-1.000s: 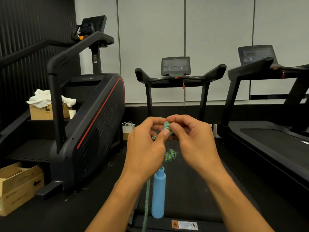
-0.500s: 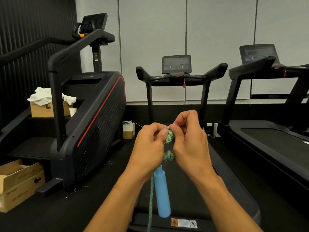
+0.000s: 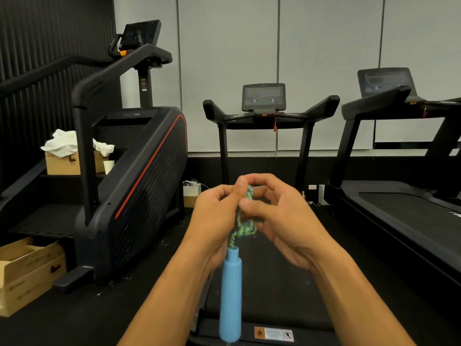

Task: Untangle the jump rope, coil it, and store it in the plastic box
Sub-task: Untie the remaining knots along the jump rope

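A green-and-blue braided jump rope (image 3: 245,222) is bunched in a knot between my hands at chest height. My left hand (image 3: 215,221) pinches the knot from the left, thumb up at the top. From the right, my right hand (image 3: 282,216) pinches the same knot with thumb and forefinger. A light blue handle (image 3: 230,294) dangles straight down from the knot, blurred. The plastic box is not in view.
A black treadmill (image 3: 269,283) lies directly below and ahead of my hands. A stair-climber machine (image 3: 134,176) stands to the left, a second treadmill (image 3: 404,208) to the right. Cardboard boxes (image 3: 27,270) sit on the floor at far left.
The knot has loosened and stretched downward between my hands. My right fingers have shifted to a new hold. The blue handle has swung from tilted to hanging straight down.
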`<action>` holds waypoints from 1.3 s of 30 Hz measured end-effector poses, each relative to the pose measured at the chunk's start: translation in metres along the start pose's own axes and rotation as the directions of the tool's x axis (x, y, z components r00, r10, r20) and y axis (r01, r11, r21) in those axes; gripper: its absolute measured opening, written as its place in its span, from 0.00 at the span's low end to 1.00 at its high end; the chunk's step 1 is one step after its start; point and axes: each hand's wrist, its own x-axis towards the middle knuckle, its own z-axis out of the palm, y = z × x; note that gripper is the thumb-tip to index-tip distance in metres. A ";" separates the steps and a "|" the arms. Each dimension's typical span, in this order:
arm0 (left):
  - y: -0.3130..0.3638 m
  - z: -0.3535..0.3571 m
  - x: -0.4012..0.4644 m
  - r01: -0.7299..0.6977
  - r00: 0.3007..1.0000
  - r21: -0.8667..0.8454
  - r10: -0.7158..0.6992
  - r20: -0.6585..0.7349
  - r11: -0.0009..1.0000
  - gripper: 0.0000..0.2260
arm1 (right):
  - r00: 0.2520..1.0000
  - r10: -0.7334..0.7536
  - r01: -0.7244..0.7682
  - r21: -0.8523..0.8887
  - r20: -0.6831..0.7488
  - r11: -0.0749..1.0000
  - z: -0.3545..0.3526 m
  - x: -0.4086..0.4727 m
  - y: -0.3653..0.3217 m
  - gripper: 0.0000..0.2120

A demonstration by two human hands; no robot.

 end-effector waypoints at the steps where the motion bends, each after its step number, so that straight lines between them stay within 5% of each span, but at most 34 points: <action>1: 0.002 0.000 -0.001 0.023 1.000 -0.023 -0.023 0.018 0.999 0.21 | 1.000 0.000 -0.002 -0.053 -0.022 0.999 0.002 0.001 0.000 0.18; 4: 0.012 -0.004 -0.003 0.039 0.999 -0.016 -0.039 0.023 0.999 0.21 | 0.995 0.018 -0.024 -0.062 -0.097 0.998 0.000 0.004 0.001 0.21; 9: 0.016 -0.019 -0.002 -0.262 0.961 0.420 0.273 0.035 0.869 0.06 | 0.986 0.112 -0.096 0.123 -0.127 0.988 -0.011 0.006 -0.005 0.22; 11: 0.018 -0.021 -0.004 -0.316 0.942 0.494 0.328 0.066 0.810 0.08 | 0.988 0.125 -0.102 0.221 -0.093 0.970 -0.015 0.005 -0.009 0.21; 20: 0.024 -0.019 -0.004 -0.234 0.954 0.350 0.284 -0.096 0.907 0.07 | 0.996 -0.077 0.058 0.370 0.037 0.927 -0.027 0.002 -0.016 0.15; 23: 0.032 -0.022 -0.010 -0.266 0.964 0.360 0.255 0.079 0.894 0.15 | 0.992 -0.112 0.130 0.459 -0.066 0.879 -0.031 0.004 -0.016 0.15; 26: 0.034 -0.020 -0.015 -0.293 0.955 0.477 0.232 0.184 0.828 0.09 | 0.979 -0.139 0.198 0.542 -0.148 0.817 -0.033 0.006 -0.013 0.14; 29: 0.030 -0.022 -0.013 -0.285 0.958 0.488 0.264 0.112 0.825 0.01 | 0.971 -0.146 0.230 0.562 -0.190 0.795 -0.037 0.006 -0.014 0.14; 32: 0.027 -0.027 -0.008 -0.252 0.957 0.461 0.290 -0.013 0.851 0.04 | 0.953 -0.154 0.277 0.544 -0.260 0.792 -0.046 0.004 -0.019 0.13; 39: 0.024 -0.021 -0.010 -0.237 0.969 0.419 0.245 0.035 0.877 0.06 | 0.905 -0.128 0.350 0.540 -0.405 0.766 -0.056 0.001 -0.020 0.12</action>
